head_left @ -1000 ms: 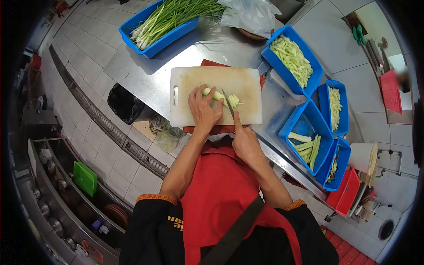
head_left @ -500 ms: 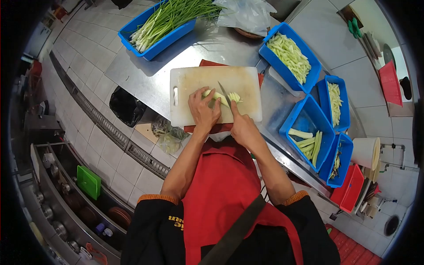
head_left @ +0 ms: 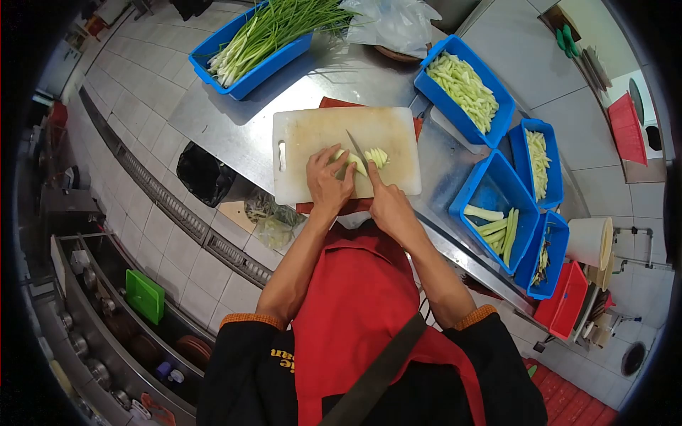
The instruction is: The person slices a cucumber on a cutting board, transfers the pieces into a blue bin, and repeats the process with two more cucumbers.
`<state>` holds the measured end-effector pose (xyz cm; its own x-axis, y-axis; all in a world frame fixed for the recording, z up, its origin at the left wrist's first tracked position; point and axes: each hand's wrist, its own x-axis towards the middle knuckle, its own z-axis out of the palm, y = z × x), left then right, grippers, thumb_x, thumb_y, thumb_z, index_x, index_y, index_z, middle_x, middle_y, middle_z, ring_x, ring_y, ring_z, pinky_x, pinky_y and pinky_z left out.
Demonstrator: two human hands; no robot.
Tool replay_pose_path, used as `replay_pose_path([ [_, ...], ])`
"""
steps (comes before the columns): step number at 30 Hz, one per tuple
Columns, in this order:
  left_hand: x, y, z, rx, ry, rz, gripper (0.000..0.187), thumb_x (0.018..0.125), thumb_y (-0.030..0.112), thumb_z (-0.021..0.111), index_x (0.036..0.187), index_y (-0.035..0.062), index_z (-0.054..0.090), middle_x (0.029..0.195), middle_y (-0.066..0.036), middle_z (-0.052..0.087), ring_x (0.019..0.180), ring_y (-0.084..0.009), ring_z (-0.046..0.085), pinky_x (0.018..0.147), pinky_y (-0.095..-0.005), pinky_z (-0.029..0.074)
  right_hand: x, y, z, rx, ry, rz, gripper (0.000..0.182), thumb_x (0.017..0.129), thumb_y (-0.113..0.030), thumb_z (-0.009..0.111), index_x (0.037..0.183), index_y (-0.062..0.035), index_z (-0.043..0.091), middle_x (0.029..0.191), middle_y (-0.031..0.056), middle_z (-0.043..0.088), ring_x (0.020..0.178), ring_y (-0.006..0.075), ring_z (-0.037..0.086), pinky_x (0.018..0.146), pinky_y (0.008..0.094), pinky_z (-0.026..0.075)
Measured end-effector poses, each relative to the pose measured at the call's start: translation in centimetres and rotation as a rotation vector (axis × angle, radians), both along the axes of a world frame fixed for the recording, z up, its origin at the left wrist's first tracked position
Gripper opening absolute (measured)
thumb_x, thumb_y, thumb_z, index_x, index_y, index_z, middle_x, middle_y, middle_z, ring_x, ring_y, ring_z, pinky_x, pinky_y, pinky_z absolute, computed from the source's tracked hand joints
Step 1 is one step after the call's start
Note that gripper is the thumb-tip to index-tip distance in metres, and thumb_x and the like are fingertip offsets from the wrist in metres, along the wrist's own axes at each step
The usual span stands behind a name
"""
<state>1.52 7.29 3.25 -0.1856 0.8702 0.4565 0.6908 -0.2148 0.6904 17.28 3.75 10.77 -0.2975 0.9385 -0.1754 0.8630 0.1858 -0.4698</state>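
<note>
On a white cutting board (head_left: 305,131) lies a pale green vegetable (head_left: 354,162) that looks like a peeled cucumber. My left hand (head_left: 331,179) presses it down, its fingertips bent over the near end. A knife (head_left: 358,151) is gripped in my right hand (head_left: 391,204), the forefinger stretched along the blade's back. The blade points away from me and sits at the right end of the vegetable, close to my left fingers. Just right of the blade rests a small pile of cut pieces (head_left: 378,157). A red cloth (head_left: 339,102) shows beneath the board.
Long pale pieces lie in a blue bin (head_left: 460,195) on the right. Cut strips fill two more, one blue bin (head_left: 506,106) behind and another (head_left: 521,163) beside it. Scraps sit in a smaller blue bin (head_left: 561,248). Spring onions (head_left: 266,39) occupy a bin at the far left.
My left hand has shifted slightly to the right along the vegetable. The knife has moved a little, its tip now slightly farther left and away. The cut pieces are spread slightly differently.
</note>
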Motion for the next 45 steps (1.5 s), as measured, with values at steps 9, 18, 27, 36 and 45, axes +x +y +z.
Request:
replay_pose_path([
  [9,0.0,-0.1,0.1,-0.003,-0.037,-0.026,0.024,0.082,0.017,0.077,0.103,0.005,0.08,0.12,-0.009,0.072,0.116,-0.0351,0.061,0.102,-0.0427,0.047,-0.6,-1.6,-3.0,0.076,-0.087,-0.01,0.082,0.085,-0.001,0.055,0.158,0.0032,0.019,0.077,0.0357,0.064,0.07,0.0518,0.066,0.067,0.0599,0.053],
  [18,-0.1,-0.3,-0.3,0.021,-0.036,-0.072,0.022,0.085,0.011,0.074,0.105,0.0026,0.078,0.116,-0.011,0.074,0.112,-0.0352,0.065,0.1,-0.041,0.05,-1.0,-3.3,-2.3,-0.011,-0.133,-0.028,0.079,0.086,-0.001,0.054,0.158,0.0013,0.023,0.073,0.0351,0.064,0.07,0.0501,0.067,0.067,0.058,0.054],
  [27,0.1,-0.6,-0.1,0.022,-0.069,-0.115,0.023,0.088,0.007,0.071,0.108,-0.0024,0.075,0.117,-0.016,0.073,0.11,-0.0358,0.067,0.098,-0.0409,0.052,-0.1,-2.4,-1.4,0.038,0.007,0.033,0.085,0.084,-0.001,0.055,0.16,-0.0006,0.018,0.075,0.0331,0.064,0.07,0.0526,0.066,0.064,0.0616,0.053],
  [36,0.0,-0.4,-0.2,0.054,-0.094,-0.063,0.022,0.088,0.008,0.07,0.107,-0.0017,0.075,0.115,-0.016,0.072,0.11,-0.035,0.065,0.099,-0.0432,0.049,-0.8,-0.1,-0.3,-0.021,0.0,0.016,0.086,0.081,0.003,0.059,0.158,0.003,0.021,0.08,0.0356,0.065,0.071,0.0513,0.066,0.071,0.0583,0.054],
  [45,0.1,-0.5,-0.7,-0.005,-0.038,0.1,0.022,0.084,0.021,0.077,0.101,0.008,0.079,0.098,-0.008,0.071,0.1,-0.027,0.06,0.094,-0.0417,0.038,-0.6,-1.5,3.0,-0.165,-0.047,0.038,0.077,0.083,0.002,0.052,0.154,0.0092,0.025,0.085,0.0387,0.065,0.084,0.0534,0.067,0.081,0.0593,0.052],
])
